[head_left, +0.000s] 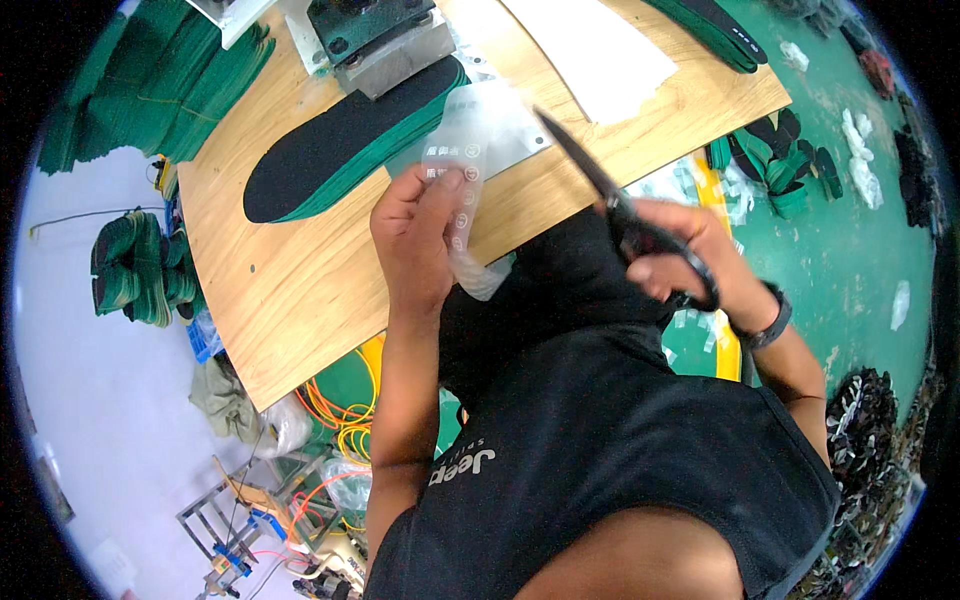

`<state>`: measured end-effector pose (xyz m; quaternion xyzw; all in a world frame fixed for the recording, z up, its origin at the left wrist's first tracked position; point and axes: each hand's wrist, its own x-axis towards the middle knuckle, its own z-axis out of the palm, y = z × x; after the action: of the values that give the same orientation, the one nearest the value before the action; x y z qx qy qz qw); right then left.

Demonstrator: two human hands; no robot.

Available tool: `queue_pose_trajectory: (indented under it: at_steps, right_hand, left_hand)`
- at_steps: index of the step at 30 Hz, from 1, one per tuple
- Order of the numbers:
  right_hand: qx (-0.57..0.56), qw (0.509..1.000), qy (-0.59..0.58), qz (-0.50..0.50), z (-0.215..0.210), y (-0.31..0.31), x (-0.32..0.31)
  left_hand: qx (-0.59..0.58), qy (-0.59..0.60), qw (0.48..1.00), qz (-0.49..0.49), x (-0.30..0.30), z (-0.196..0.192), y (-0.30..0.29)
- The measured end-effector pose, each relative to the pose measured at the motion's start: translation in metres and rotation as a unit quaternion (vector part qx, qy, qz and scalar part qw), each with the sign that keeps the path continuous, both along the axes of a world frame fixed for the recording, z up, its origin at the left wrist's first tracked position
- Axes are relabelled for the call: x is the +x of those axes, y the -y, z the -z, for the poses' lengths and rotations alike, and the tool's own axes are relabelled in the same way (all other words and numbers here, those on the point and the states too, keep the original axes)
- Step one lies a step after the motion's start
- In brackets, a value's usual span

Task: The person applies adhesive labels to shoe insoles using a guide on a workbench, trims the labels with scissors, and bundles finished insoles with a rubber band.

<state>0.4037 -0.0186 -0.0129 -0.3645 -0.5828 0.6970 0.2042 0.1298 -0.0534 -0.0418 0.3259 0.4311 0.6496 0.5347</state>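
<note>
My left hand (420, 225) pinches a translucent printed strip (468, 205) over the table's near edge, and the strip's lower end curls down past the edge. In my right hand (690, 250) is a pair of black scissors (618, 200), fingers in the handle loops. The blades point up and away to the left, look closed together, and are apart from the strip. Just beyond my left hand lies a stack of black-topped green insoles (350, 145) on the table. The stack's far end sits beside a metal press block (400, 55).
The wooden table (290, 290) also carries white sheets (595, 55) and another insole stack (710, 30) at the far right. Green insole piles (150, 85) stand at far left. Loose insoles (785, 165) and plastic scraps lie on the green floor. Orange and yellow hoses (350, 420) coil below the table.
</note>
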Motion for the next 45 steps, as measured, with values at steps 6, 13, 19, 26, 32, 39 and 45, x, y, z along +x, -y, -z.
queue_pose_trajectory:
  at_steps: [6, 13, 19, 26, 32, 39, 45]
  right_hand:
    - [-0.216, 0.974, -0.069, -0.01, 0.014, 0.029, -0.016]
    - [-0.098, 0.983, -0.112, -0.106, 0.032, 0.023, -0.015]
    - [-0.092, 0.987, -0.071, -0.107, 0.032, 0.009, -0.026]
    - [-0.045, 0.985, -0.075, -0.148, 0.019, -0.001, -0.03]
    - [-0.063, 0.988, -0.068, -0.127, 0.023, 0.003, -0.034]
    - [-0.037, 0.992, -0.086, -0.08, 0.022, 0.009, -0.04]
    - [0.098, 0.992, 0.01, -0.078, 0.026, 0.021, -0.002]
  left_hand:
    - [-0.013, -0.017, 0.999, -0.034, 0.012, -0.004, 0.004]
    - [0.023, -0.025, 0.998, -0.054, 0.006, 0.0, 0.006]
    - [-0.009, -0.076, 0.996, -0.052, 0.01, -0.004, 0.005]
    - [-0.046, -0.036, 0.997, 0.044, 0.011, -0.011, 0.009]
    - [-0.036, -0.06, 0.997, 0.031, 0.012, -0.008, 0.013]
    - [-0.054, -0.109, 0.991, 0.061, 0.012, -0.009, 0.016]
    - [-0.038, -0.169, 0.983, 0.064, 0.001, -0.015, 0.035]
